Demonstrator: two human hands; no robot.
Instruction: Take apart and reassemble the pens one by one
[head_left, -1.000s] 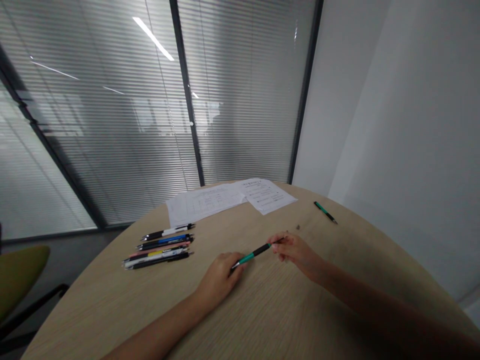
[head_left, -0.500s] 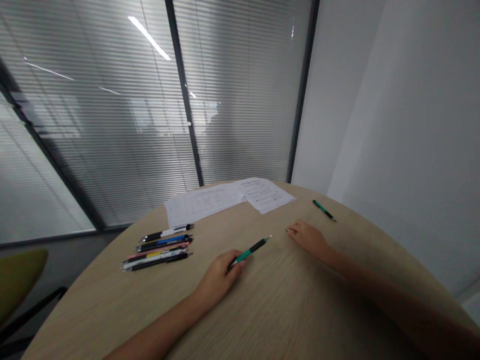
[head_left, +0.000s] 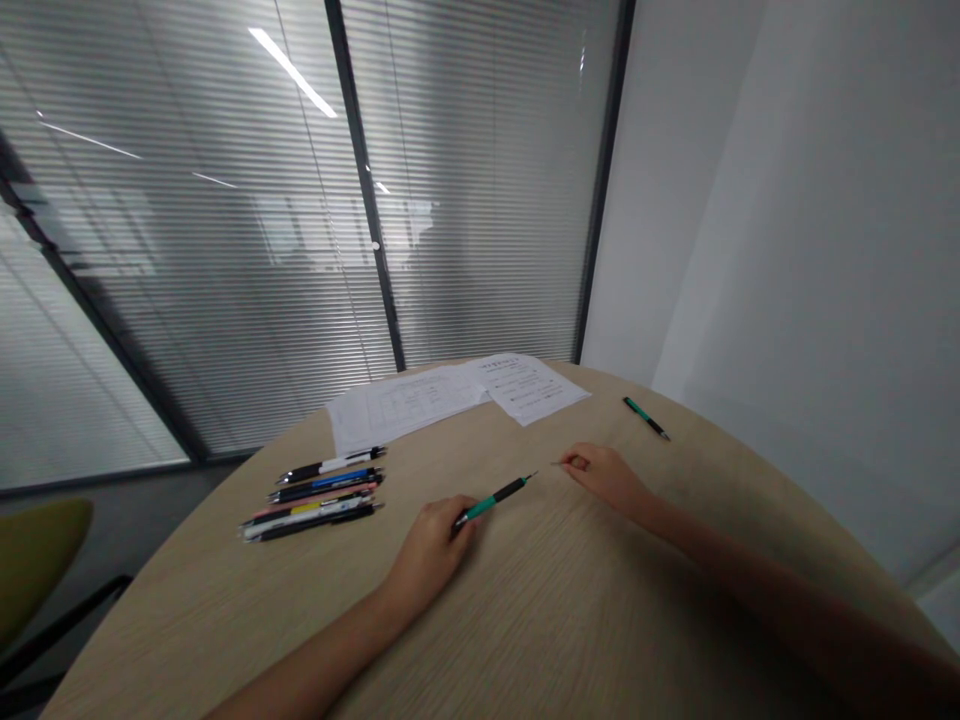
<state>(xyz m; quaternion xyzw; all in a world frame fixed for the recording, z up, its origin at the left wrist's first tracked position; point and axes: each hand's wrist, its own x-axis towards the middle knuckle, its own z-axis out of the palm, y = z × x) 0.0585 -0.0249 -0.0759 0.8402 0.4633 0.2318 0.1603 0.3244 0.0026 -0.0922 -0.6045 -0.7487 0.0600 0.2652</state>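
My left hand (head_left: pixel 435 545) rests on the round wooden table (head_left: pixel 525 620) and grips the back end of a green and black pen (head_left: pixel 495 497), whose tip points up and to the right. My right hand (head_left: pixel 604 475) lies a short way right of the pen's tip, fingers closed in a pinch on something thin and small that I cannot make out. The two hands are apart.
A row of several pens (head_left: pixel 315 495) lies to the left of my hands. Printed paper sheets (head_left: pixel 450 395) sit at the far edge of the table. Another green pen (head_left: pixel 646 418) lies at the far right. A chair (head_left: pixel 37 560) stands at the left.
My right hand has pulled away from the pen's tip toward the right, pinching something small. The left hand keeps hold of the pen, which has barely moved.
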